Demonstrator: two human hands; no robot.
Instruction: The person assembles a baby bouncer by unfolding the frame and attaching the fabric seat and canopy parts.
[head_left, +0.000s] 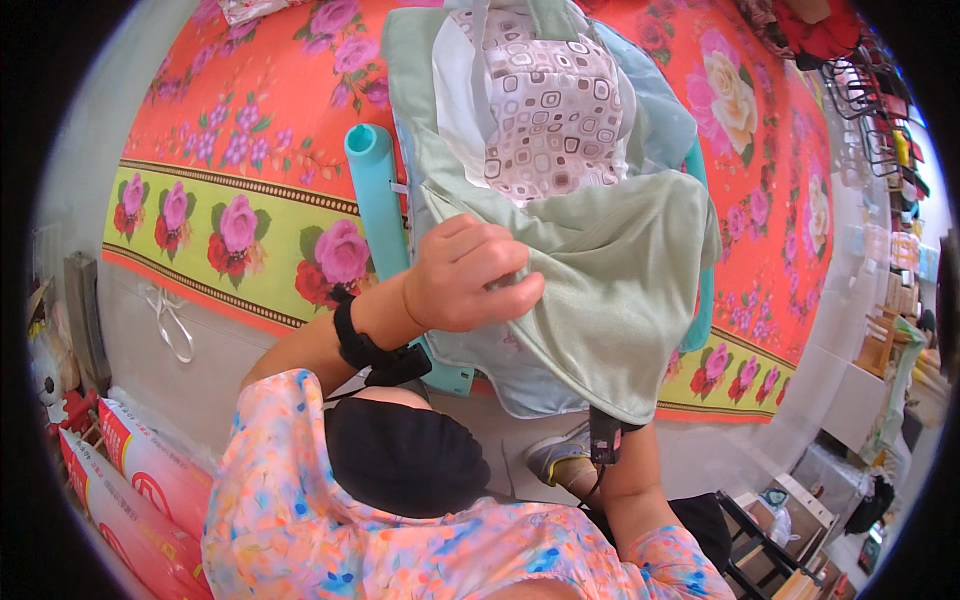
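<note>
My left hand (476, 276) is closed on the edge of a pale green fabric cover (622, 300), its fingers curled over the cloth. The cover lies folded back over a padded baby seat with a turquoise plastic frame (382, 202). Above my hand shows the seat's inner lining, a white fabric with brown and pink rounded squares (551, 112). Light blue cloth (480, 360) hangs below the green cover. The right forearm runs up beneath the cover at lower right, and the cloth hides my right hand.
The seat rests on a red and green floral cloth (247, 112). Red and white plastic sacks (142, 495) lie at lower left. A white ribbon loop (171, 322) hangs below the cloth's left edge. Shelves with goods line the far right; a black metal frame (765, 551) stands lower right.
</note>
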